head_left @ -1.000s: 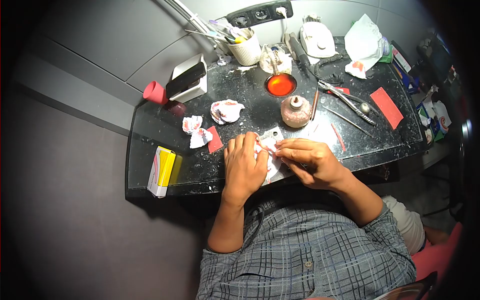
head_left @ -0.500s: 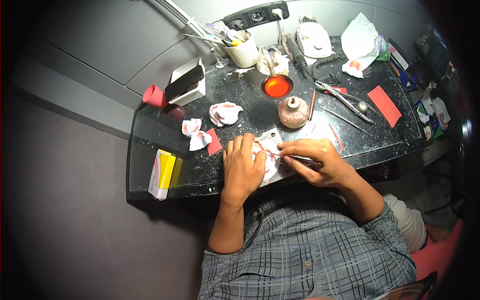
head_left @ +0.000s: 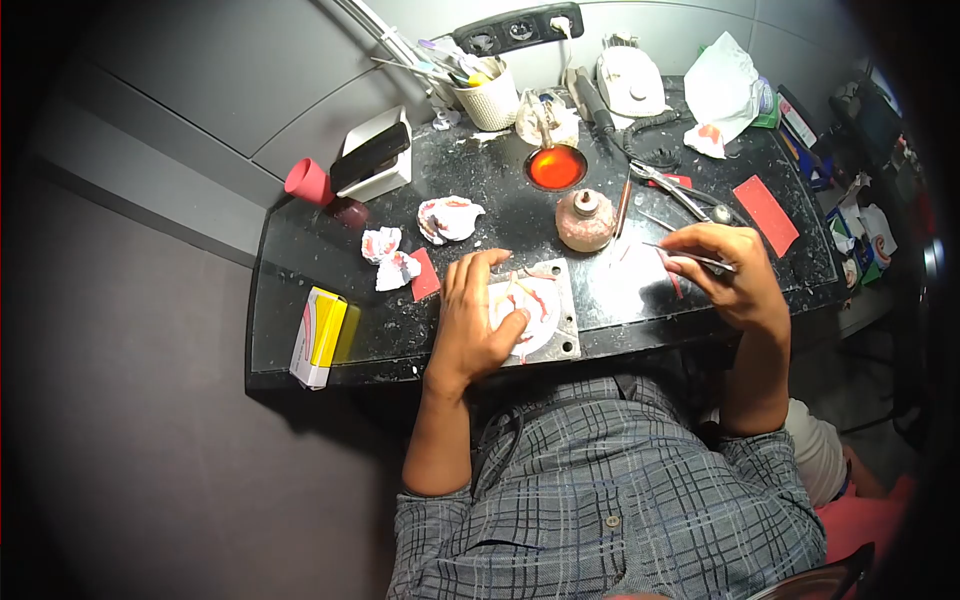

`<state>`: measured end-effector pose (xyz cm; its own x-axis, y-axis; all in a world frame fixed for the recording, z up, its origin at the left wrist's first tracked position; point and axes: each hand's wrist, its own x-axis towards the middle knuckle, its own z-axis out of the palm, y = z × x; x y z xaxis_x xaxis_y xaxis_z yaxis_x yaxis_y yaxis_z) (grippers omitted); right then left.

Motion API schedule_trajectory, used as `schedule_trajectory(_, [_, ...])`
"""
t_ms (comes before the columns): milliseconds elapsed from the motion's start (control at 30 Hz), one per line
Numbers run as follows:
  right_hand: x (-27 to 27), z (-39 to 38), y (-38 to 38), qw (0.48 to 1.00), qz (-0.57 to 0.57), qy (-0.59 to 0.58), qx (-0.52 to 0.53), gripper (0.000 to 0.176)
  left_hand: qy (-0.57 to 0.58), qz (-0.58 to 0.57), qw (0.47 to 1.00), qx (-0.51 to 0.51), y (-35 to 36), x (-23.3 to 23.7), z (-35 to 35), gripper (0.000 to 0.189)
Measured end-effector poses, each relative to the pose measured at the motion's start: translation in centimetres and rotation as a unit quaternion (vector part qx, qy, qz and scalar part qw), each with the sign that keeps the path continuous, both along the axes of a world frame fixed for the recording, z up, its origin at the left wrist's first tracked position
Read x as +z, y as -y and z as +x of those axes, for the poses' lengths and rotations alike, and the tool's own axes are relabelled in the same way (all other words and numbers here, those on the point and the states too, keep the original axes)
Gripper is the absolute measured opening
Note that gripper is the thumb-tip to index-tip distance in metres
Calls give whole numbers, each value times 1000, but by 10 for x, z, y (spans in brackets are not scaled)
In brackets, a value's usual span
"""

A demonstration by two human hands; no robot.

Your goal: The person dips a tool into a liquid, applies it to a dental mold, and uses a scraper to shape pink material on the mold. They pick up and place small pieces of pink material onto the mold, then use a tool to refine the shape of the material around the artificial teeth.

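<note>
My left hand point(head_left: 474, 318) rests with its fingers spread on the left side of a metal plate point(head_left: 567, 325), which bears a white plaster disc point(head_left: 541, 325) with red wax strips. To the right, my right hand point(head_left: 735, 270) pinches a thin metal tool point(head_left: 712, 263), its tip over the desk near a thin red wax strip point(head_left: 675, 284). A glass burner bottle point(head_left: 586, 222) stands behind the plate. Beyond it lies a round pan of glowing orange-red material point(head_left: 556, 169).
Plaster pieces point(head_left: 449, 220) and a red wax sheet point(head_left: 425, 275) lie at the left, near a yellow box point(head_left: 322, 338). Pliers point(head_left: 682, 197) and a larger wax sheet point(head_left: 766, 216) are at the right. A tool cup point(head_left: 490, 97) stands behind.
My right hand has moved right, away from the plate, with the tool. My left hand has shifted slightly left, and more of the plate and disc shows.
</note>
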<state>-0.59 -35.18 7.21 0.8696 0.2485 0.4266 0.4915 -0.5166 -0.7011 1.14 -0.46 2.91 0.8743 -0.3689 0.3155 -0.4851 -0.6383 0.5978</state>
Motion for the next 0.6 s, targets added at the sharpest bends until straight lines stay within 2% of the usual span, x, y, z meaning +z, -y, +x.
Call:
schedule_trajectory(33, [2,0,7,1000,-17,-5,-3,16,51,21,998,25,1,2,-2,69])
schedule_trajectory(67, [3,-1,13,999,-34,-9,-6,16,50,41,997,46,3,5,-10,76])
schedule_trajectory(100, [-3,0,19,998,13,-52,-46,13,49,39,997,47,7,8,-18,76])
schedule_trajectory(167, [-15,9,34,960,191,-181,-93,23,106,100,986,75,17,9,-36,85])
schedule_trajectory(200, [-20,16,45,963,154,-172,-137,35,93,120,985,76,23,9,-44,99])
schedule_trajectory(233, [-21,23,58,948,139,-219,-184,40,91,117,986,79,30,6,-51,99])
schedule_trajectory(333, [-49,37,72,937,184,-217,-202,47,112,144,977,107,49,-5,-63,112])
schedule_trajectory(400, [-64,47,87,949,52,-205,-234,54,119,152,973,126,52,-12,-61,112])
schedule_trajectory(500, [-69,48,86,948,26,-179,-261,58,116,149,973,132,47,-12,-56,109])
schedule_trajectory(533, [-56,44,80,933,-24,-205,-294,53,109,151,978,98,41,-9,-54,108])
schedule_trajectory(567, [-45,37,70,934,-25,-204,-293,53,102,153,981,63,35,-5,-52,108])
schedule_trajectory(600, [-35,29,58,924,-82,-148,-342,50,98,141,984,43,26,-2,-51,107])
